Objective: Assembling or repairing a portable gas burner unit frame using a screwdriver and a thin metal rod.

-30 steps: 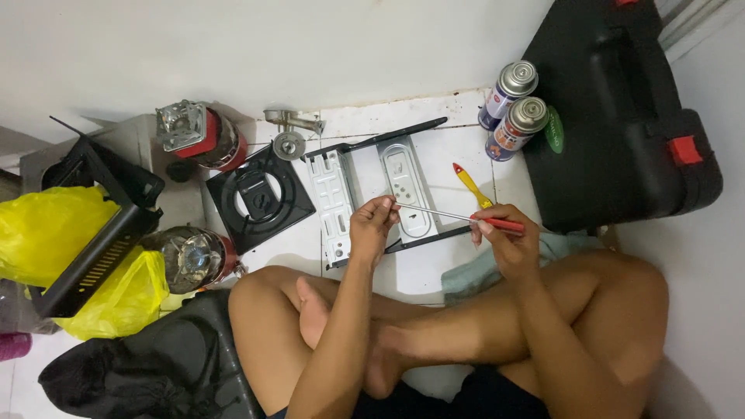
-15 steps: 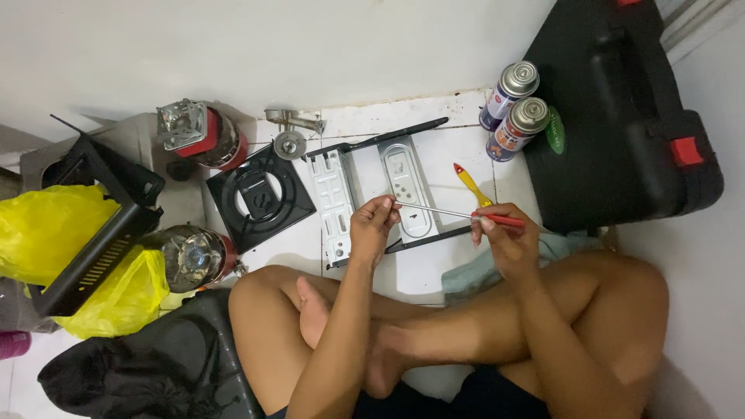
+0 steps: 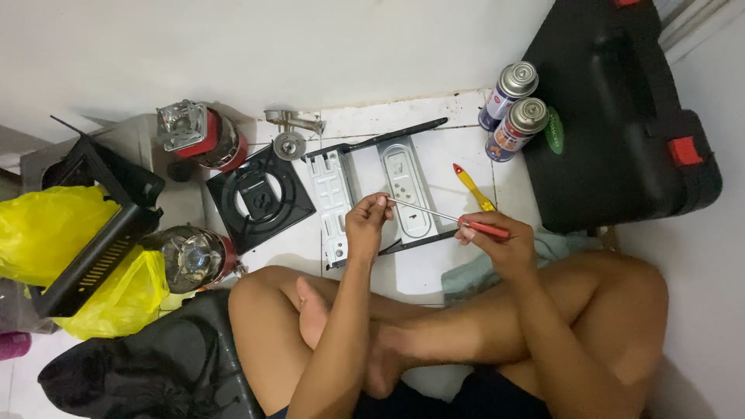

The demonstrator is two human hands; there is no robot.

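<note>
Barely any change from the earlier frames: same cross-legged seat on the floor [image 3: 434, 268], same screwdriver [image 3: 458, 219] spanning both hands, only a slight settling of the grip.

Left hand [image 3: 367, 225] raised above the silver metal base plate [image 3: 371, 194], fingers pinched shut around the tip end of the shaft; whether a screw sat in that pinch, impossible to tell. Right hand [image 3: 500, 244] to the right and a little nearer, closed around the red handle, thumb on top, wrist bent inward. Forearms coming up from between the knees, elbows low. Screwdriver lying almost level, tip to the left, held clear of the plate and not touching it.

Possible trouble, as a judgement: anything small held at the tip could slip from the pinch and drop through the plate's slots or roll off across the tiles, since the tool hung in the air with no support. A slip of the shaft could also jab the left fingertips.

Around them: a black square burner top [image 3: 260, 198] left of the plate, two blue gas canisters [image 3: 512, 109] far right beside a black case [image 3: 621, 116], a yellow-handled brush [image 3: 473, 186], yellow bags [image 3: 46, 233] far left.
</note>
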